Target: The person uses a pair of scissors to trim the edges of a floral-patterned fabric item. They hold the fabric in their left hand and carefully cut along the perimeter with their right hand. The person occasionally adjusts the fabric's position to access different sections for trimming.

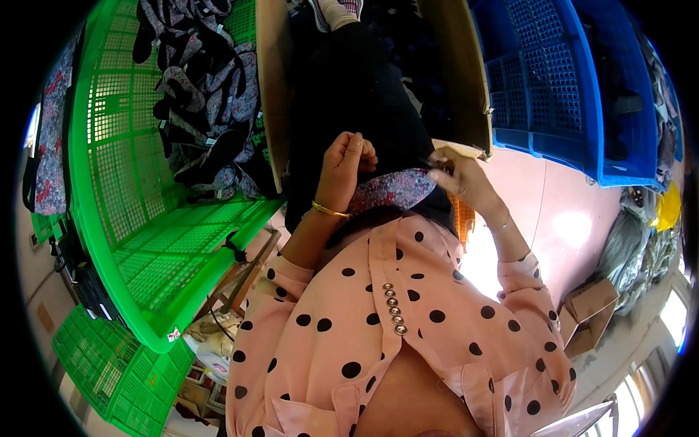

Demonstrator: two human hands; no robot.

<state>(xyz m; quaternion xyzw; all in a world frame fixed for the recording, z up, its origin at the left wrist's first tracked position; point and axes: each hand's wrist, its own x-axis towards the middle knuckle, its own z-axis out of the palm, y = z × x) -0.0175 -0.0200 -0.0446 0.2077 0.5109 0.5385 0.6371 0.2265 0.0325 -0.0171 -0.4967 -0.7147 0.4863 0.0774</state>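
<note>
Across my lap lies a grey fabric piece (pixel 393 191) with a red and blue floral print, its lower part hidden behind my blouse. My left hand (pixel 345 169) is closed above the piece's left end, thumb pressed against curled fingers; anything between them is too small to make out. At the right end, my right hand (pixel 466 178) has its fingers bent in a pinch. Something small and dark shows at those fingertips against the black trousers (pixel 364 95), and I cannot tell its kind.
On the left, a green plastic basket (pixel 124 167) holds several floral and black slipper-shaped pieces (pixel 211 102). Ahead stands an open cardboard box (pixel 455 65) with dark contents. Blue crates (pixel 535 80) sit at the right, with a small carton (pixel 588 313) nearer me.
</note>
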